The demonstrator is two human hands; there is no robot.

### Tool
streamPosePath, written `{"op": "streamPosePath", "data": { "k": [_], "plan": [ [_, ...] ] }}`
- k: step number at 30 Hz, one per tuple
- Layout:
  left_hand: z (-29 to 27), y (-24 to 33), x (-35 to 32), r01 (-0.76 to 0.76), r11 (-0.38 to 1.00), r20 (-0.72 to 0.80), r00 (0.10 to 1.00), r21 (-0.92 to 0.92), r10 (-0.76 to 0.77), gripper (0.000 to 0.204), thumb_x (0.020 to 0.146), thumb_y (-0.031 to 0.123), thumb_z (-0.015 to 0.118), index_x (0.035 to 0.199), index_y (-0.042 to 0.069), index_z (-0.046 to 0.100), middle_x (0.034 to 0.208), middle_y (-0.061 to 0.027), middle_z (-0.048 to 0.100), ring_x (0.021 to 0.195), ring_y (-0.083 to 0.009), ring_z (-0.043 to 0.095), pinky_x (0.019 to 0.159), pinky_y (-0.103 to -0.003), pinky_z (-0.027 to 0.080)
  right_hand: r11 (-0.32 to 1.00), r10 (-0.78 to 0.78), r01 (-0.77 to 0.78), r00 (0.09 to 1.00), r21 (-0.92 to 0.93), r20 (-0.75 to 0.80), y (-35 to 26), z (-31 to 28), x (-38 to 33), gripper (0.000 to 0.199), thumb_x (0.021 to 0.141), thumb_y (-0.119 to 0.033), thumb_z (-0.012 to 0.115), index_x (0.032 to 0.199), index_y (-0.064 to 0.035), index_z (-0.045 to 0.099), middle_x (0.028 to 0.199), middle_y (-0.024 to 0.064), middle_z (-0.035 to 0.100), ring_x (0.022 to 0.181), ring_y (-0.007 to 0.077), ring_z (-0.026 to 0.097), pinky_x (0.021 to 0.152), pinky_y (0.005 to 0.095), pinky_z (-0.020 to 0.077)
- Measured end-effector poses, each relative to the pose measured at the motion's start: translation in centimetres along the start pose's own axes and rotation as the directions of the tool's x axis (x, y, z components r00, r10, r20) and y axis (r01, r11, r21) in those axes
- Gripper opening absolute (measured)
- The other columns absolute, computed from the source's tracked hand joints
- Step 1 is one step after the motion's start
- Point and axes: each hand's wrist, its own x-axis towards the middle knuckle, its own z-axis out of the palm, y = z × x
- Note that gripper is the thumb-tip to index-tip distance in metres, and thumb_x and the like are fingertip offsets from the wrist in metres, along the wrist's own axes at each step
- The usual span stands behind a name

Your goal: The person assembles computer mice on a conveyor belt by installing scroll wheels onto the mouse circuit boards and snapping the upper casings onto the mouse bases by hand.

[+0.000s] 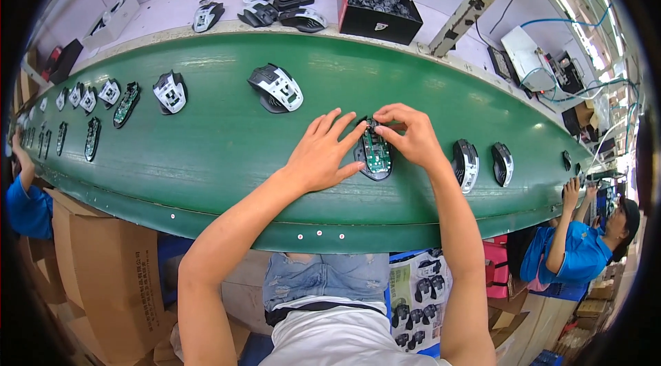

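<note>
An open black mouse base with a green circuit board [376, 153] lies on the green conveyor belt [227, 152] in front of me. My left hand [323, 152] rests flat on the belt, its fingertips holding the base's left edge. From the right, my right hand [410, 135] pinches the top of the board with thumb and forefinger.
More mouse bases and boards [127, 103] lie along the belt to the left, a black-and-white shell [277, 88] ahead, and two closed mice [466, 163] to the right. A black box of parts [379, 2] and loose shells sit beyond. Other workers sit at both ends; cardboard boxes [103, 269] stand below left.
</note>
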Motion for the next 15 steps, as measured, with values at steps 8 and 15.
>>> {"op": "streamPosePath", "data": {
  "k": [8,15],
  "plan": [
    [-0.1,0.1,0.1,-0.011,0.999,0.02,1.0,0.031,0.01,0.073,0.09,0.045,0.064,0.151,0.013,0.04,0.152,-0.0158,0.038,0.141,-0.0399,0.032,0.115,-0.052,0.028,1.0,0.017,-0.018,0.999,0.02,0.038,0.6,0.2,0.0,0.021,0.088,-0.01,0.071,0.108,-0.0041,0.071,0.115,0.0071,0.065,0.099,0.0162,0.064,0.077,0.0282,0.0526],
    [-0.3,0.1,0.3,-0.005,1.0,-0.001,1.0,-0.024,0.005,0.071,0.089,0.041,0.066,0.147,0.008,0.042,0.15,-0.0157,0.041,0.141,-0.0374,0.034,0.115,-0.051,0.028,0.989,-0.136,0.145,0.975,0.036,-0.177,2.6,2.1,-0.9,0.029,0.093,-0.014,0.065,0.121,-0.0071,0.069,0.115,0.0085,0.068,0.097,0.0184,0.066,0.078,0.029,0.0522]
  ]
}}
